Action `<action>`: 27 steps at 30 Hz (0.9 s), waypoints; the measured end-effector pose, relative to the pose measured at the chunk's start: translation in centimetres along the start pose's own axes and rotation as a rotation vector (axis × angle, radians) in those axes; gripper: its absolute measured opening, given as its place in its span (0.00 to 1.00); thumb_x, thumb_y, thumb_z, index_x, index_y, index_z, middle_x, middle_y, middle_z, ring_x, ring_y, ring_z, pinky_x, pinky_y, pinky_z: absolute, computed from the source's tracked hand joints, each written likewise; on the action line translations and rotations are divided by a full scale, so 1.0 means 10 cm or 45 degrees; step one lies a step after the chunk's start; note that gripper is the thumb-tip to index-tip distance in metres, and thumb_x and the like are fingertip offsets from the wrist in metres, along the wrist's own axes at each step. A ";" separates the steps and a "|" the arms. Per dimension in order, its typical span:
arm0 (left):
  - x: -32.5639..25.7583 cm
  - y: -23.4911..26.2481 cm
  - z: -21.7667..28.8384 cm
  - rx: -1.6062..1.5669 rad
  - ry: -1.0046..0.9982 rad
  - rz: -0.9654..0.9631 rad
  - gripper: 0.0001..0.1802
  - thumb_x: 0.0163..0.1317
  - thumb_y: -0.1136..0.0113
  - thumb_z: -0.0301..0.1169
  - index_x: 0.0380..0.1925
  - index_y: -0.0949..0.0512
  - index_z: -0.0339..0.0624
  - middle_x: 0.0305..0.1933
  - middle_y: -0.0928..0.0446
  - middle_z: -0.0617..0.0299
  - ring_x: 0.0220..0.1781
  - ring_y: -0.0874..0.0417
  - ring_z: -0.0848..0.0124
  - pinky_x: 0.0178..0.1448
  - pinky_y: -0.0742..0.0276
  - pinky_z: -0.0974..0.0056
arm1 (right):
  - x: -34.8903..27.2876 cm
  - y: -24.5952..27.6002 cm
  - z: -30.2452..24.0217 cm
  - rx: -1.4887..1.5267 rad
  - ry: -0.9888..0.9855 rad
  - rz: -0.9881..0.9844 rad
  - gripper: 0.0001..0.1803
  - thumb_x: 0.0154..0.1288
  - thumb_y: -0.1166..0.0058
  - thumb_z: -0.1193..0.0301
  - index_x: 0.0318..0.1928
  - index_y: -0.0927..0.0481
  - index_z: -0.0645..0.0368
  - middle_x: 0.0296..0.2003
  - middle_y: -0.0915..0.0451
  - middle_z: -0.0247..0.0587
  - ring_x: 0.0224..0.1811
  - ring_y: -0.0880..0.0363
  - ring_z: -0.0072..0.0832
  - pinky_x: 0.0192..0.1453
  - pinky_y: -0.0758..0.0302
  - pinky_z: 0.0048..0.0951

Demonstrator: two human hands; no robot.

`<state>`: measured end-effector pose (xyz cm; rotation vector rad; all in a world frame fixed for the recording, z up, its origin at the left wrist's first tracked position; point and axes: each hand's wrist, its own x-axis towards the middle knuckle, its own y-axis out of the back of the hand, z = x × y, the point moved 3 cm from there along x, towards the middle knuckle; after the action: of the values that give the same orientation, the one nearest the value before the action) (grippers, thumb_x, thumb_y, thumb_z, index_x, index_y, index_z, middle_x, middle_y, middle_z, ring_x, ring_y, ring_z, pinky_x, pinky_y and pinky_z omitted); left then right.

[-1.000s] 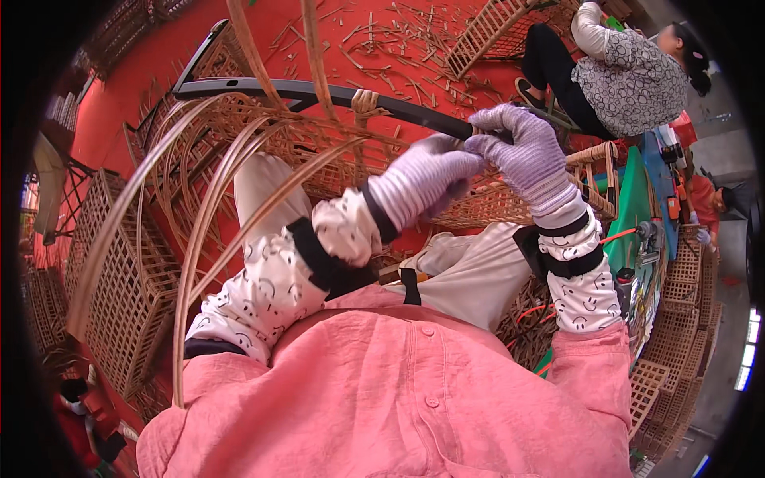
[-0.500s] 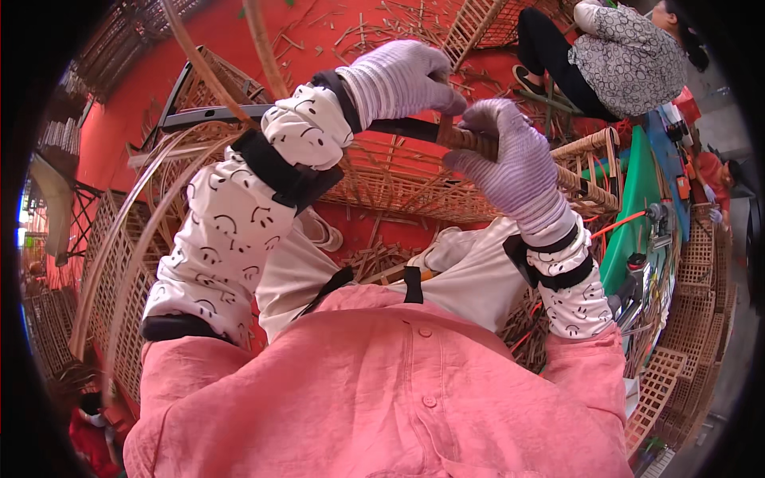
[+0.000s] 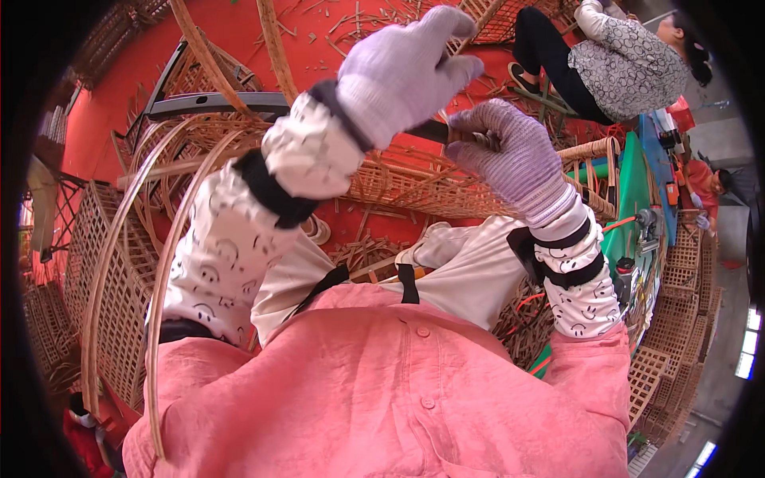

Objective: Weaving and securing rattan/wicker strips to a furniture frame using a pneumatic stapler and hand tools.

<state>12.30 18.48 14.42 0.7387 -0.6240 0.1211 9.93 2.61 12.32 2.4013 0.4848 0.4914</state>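
Looking down from the head view, two gloved hands meet above a half-woven rattan frame [image 3: 414, 179] that lies across the red floor [image 3: 239, 32]. The right hand [image 3: 510, 155], in a knitted lilac glove, is closed in a fist around the handle of a long dark blade [image 3: 215, 102], whose flat bar runs leftward over the frame toward the floor's upper left. The left hand [image 3: 402, 72], in a paler glove, is raised above the blade with its fingers pressed together and curled; whether it grips anything cannot be told, since its palm faces away. Both forearms wear white patterned sleeve covers with black bands, one on each arm. Two thin cane strips [image 3: 271, 40] rise from the frame toward the upper edge, and several more bent strips [image 3: 159, 263] curve down the left side past a lattice panel [image 3: 119, 279] standing on the floor. Loose cane offcuts lie scattered over the floor's far part. At the upper right corner one other person [image 3: 613, 60] in a grey patterned top sits on the floor, well apart from the hands. More lattice panels are stacked along the right edge [image 3: 677, 334]
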 end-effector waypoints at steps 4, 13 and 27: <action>-0.71 0.02 0.02 -0.474 0.123 -0.153 0.20 0.54 0.37 0.34 0.46 0.29 0.41 0.24 0.23 0.58 0.26 0.21 0.70 0.31 0.26 0.67 | 0.03 0.04 0.06 0.151 -0.225 -0.197 0.11 0.54 0.38 0.75 0.39 0.23 0.62 0.28 0.25 0.29 0.32 0.28 0.14 0.36 0.28 0.18; -0.99 -0.35 0.08 -1.362 0.897 -0.335 0.27 0.56 0.41 0.33 0.55 0.36 0.38 0.28 0.26 0.63 0.15 0.34 0.81 0.15 0.43 0.75 | 0.09 0.06 0.14 0.074 -0.137 -0.265 0.14 0.51 0.37 0.73 0.40 0.22 0.60 0.29 0.21 0.35 0.29 0.25 0.19 0.37 0.27 0.23; -0.29 0.72 0.32 -1.136 0.494 -0.786 0.10 0.60 0.47 0.29 0.37 0.26 0.33 0.25 0.25 0.60 0.19 0.26 0.80 0.22 0.31 0.74 | -0.03 -0.05 -0.06 -0.548 0.017 0.063 0.20 0.49 0.40 0.51 0.28 0.25 0.54 0.22 0.24 0.39 0.28 0.22 0.37 0.30 0.28 0.37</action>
<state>6.14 22.04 18.84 0.0037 -0.0212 -0.5477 9.33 3.09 12.37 2.0006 0.2894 0.5699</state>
